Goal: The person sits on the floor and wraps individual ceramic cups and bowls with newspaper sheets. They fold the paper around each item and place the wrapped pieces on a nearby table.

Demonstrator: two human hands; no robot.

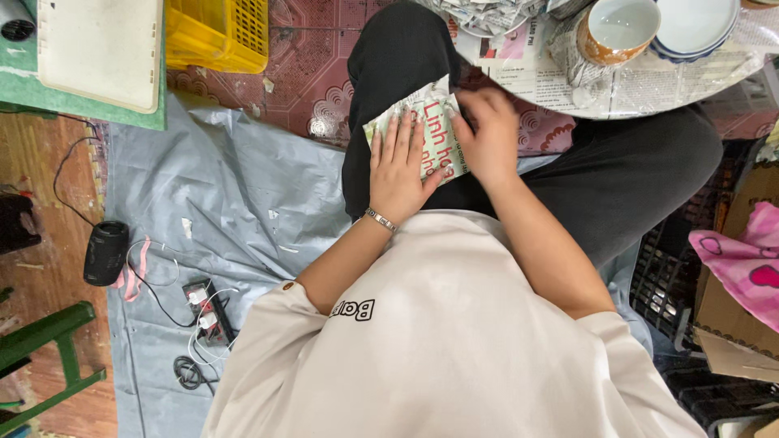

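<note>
A bundle wrapped in printed newspaper [426, 122] lies on my lap, over black trousers. My left hand [398, 166], a metal bracelet at its wrist, lies flat on the bundle with fingers spread. My right hand [487, 134] presses on the bundle's right side, its fingers curled over the paper's edge. What is inside the paper is hidden. Straight ahead stands a round table covered in newspaper [649, 85], bearing an orange-patterned cup [617, 31] and a stack of white bowls [696, 24].
A grey plastic sheet [219, 203] covers the floor at left, with a black speaker [105, 253], a power strip and cables [207, 316]. A yellow crate [217, 34], a white board [101, 50], a green stool [49, 357], black crates [673, 284], and a cardboard box with pink cloth [742, 259] surround me.
</note>
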